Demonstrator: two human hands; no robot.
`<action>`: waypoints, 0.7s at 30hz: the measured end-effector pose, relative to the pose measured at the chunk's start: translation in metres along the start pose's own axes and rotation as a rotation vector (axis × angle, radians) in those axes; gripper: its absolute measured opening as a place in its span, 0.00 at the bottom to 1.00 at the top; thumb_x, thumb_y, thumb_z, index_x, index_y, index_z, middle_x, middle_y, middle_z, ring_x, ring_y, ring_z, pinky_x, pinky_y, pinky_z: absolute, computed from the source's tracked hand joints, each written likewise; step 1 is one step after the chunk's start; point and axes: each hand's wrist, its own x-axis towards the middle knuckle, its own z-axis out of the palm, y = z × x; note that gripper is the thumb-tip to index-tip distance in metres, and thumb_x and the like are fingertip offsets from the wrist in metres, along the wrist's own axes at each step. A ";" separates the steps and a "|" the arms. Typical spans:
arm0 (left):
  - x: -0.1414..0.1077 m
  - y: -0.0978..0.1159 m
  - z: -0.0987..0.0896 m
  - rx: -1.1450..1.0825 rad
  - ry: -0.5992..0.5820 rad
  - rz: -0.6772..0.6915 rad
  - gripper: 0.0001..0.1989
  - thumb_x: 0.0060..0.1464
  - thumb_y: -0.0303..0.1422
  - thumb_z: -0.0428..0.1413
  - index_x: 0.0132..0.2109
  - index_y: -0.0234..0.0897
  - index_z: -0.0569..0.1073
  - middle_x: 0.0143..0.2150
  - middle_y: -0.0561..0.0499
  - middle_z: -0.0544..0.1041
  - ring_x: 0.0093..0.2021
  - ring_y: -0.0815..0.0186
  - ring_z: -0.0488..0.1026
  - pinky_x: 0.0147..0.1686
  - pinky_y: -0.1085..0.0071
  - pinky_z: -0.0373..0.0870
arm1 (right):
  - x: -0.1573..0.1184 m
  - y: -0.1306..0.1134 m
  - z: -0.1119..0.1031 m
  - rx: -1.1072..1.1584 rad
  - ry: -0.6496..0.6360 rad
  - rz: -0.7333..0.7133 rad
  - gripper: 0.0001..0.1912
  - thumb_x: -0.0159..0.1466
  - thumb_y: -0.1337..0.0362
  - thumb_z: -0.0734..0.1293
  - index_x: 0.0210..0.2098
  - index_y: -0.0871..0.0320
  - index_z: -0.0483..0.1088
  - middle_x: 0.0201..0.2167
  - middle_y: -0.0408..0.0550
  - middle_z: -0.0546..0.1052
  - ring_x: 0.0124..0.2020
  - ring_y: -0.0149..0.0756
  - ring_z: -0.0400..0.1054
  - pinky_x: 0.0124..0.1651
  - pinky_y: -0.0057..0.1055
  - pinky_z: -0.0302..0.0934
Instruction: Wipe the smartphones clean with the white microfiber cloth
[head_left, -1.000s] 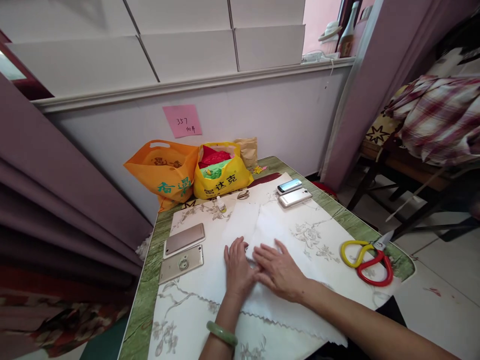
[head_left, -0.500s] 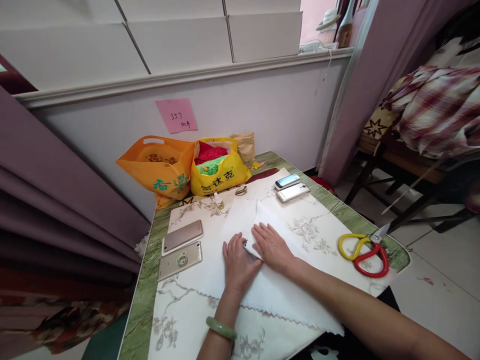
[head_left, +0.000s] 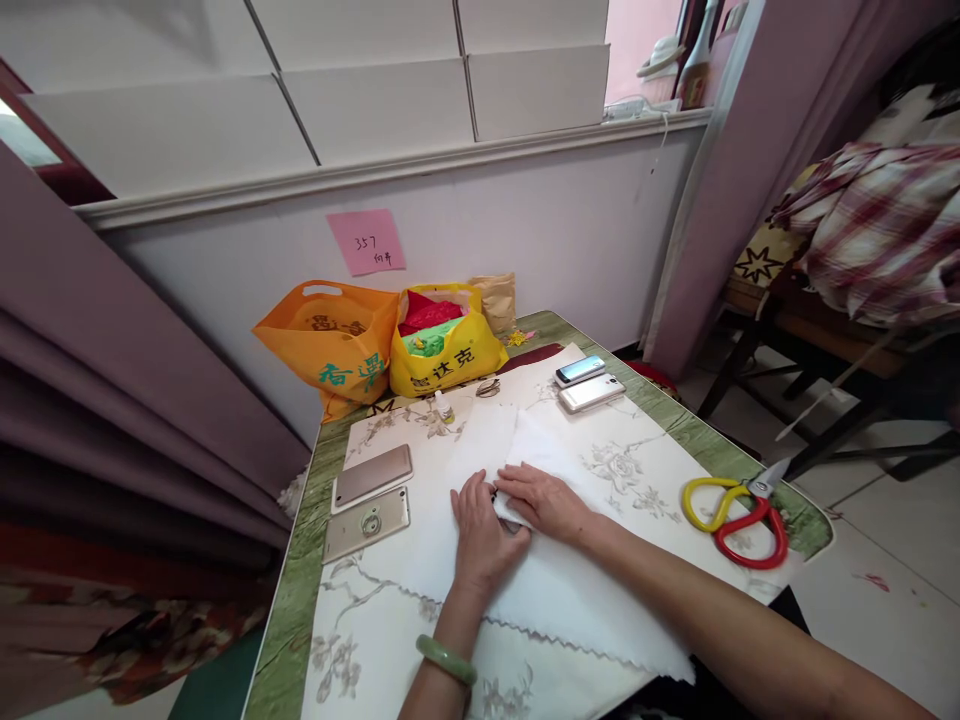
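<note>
A white cloth (head_left: 592, 590) with a zigzag edge lies on the table. My left hand (head_left: 484, 535) rests on it, fingers stretched forward and thumb pointing right, a green bangle on the wrist. My right hand (head_left: 544, 500) lies on the cloth just to the right, its fingertips close to my left fingers. Between the hands is a small grey and dark object (head_left: 510, 520), mostly hidden under a folded bit of white cloth and my right fingers.
Scissors (head_left: 739, 515) with yellow and red handles lie at the right. Two phones (head_left: 367, 500) are at the left and two more (head_left: 589, 385) at the back right. A small bottle (head_left: 444, 407), an orange bag (head_left: 330, 345) and a yellow bag (head_left: 450, 355) stand behind.
My right hand has shifted slightly left, its fingers now over the small object by my left hand, with a bit of white cloth folded over it. The view has shifted a little.
</note>
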 end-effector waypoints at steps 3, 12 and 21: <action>0.000 0.001 -0.001 -0.010 0.021 -0.003 0.23 0.41 0.36 0.59 0.45 0.38 0.61 0.60 0.36 0.63 0.64 0.49 0.56 0.64 0.43 0.43 | -0.003 0.002 -0.010 -0.099 0.188 0.199 0.18 0.62 0.55 0.68 0.50 0.56 0.72 0.54 0.54 0.72 0.55 0.44 0.64 0.57 0.40 0.57; -0.003 0.006 -0.001 -0.002 0.030 -0.047 0.25 0.39 0.37 0.60 0.46 0.37 0.63 0.62 0.34 0.62 0.65 0.47 0.54 0.64 0.43 0.42 | 0.009 -0.023 -0.018 -0.207 -0.025 0.426 0.08 0.67 0.62 0.61 0.36 0.54 0.72 0.36 0.46 0.76 0.38 0.35 0.69 0.36 0.29 0.57; -0.002 -0.001 0.002 0.028 0.050 -0.045 0.25 0.40 0.34 0.59 0.48 0.36 0.64 0.59 0.35 0.65 0.63 0.49 0.59 0.64 0.46 0.44 | 0.014 -0.026 -0.013 -0.182 -0.068 0.326 0.07 0.68 0.60 0.61 0.36 0.53 0.70 0.36 0.43 0.75 0.37 0.34 0.69 0.35 0.28 0.56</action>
